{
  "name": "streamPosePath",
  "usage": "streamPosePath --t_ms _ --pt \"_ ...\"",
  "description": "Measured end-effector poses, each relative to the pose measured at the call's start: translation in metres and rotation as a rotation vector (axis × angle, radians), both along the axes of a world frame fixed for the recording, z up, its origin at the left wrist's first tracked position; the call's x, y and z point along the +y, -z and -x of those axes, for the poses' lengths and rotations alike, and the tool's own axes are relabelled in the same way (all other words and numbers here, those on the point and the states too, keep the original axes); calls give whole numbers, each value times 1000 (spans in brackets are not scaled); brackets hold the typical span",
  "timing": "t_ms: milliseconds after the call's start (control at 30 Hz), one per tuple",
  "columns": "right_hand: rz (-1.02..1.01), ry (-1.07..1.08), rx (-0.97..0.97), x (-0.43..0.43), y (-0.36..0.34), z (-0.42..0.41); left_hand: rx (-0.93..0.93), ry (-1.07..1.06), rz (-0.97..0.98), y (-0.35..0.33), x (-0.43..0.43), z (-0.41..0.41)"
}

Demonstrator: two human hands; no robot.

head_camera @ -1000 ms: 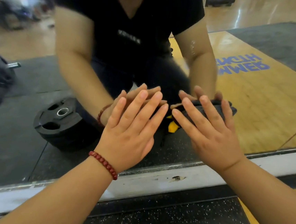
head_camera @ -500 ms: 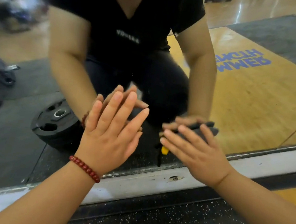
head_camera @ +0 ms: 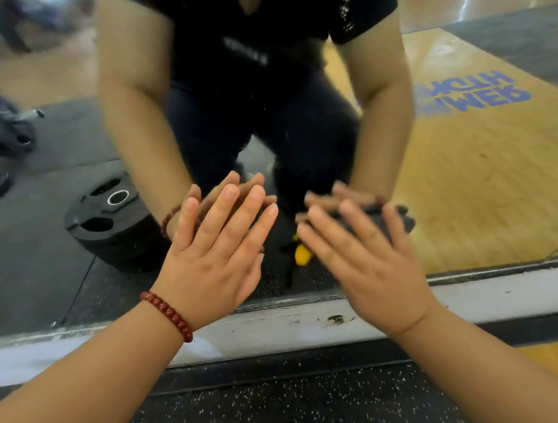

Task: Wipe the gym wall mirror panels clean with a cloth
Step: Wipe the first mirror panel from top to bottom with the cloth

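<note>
The mirror panel [head_camera: 478, 182] stands straight ahead of me, filling most of what I see, its long bottom edge running left to right along the white base strip [head_camera: 501, 294] just above the speckled rubber floor [head_camera: 285, 413]. I'm crouched low at that bottom edge, so the glass left to wipe here lies forward of and above my fingers, and any stroke will likely travel sideways along the edge or upward from it. In the reflection sits a black weight plate [head_camera: 113, 219] off to the left, and a wooden lifting platform [head_camera: 495, 184] to the right.

Both hands are up at the glass, near each other but apart. My right hand [head_camera: 368, 264] is the one doing the work: fingers straight and spread, pressing the dark cloth [head_camera: 403, 220] flat against the mirror, with the cloth showing just past my fingertips. It lies under that palm, low on the panel, so the right hand is plainly the nearer one to it.

My left hand [head_camera: 218, 260], with the red bead bracelet [head_camera: 167, 316] on its wrist, has its fingers straight and close together, tips at the glass, holding nothing; it seems to be bracing me
</note>
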State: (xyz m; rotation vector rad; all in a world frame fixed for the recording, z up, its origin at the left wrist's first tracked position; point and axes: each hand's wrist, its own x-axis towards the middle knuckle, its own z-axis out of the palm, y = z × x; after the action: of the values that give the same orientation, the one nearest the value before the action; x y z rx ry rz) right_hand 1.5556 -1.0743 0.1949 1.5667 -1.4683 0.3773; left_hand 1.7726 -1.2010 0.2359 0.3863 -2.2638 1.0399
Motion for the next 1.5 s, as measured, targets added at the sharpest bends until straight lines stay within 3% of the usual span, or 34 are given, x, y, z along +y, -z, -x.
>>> streamPosePath --t_ms 100,333,567,1500 --pt "170 3 -149 -9 -26 5 17 15 -39 1 5 4" --pt "-57 99 -80 38 37 36 -23 63 -64 -7 20 37" --pt "119 28 -244 14 10 27 100 41 -93 2 25 52" --pt "150 8 -222 8 19 29 74 38 -64 4 21 51"
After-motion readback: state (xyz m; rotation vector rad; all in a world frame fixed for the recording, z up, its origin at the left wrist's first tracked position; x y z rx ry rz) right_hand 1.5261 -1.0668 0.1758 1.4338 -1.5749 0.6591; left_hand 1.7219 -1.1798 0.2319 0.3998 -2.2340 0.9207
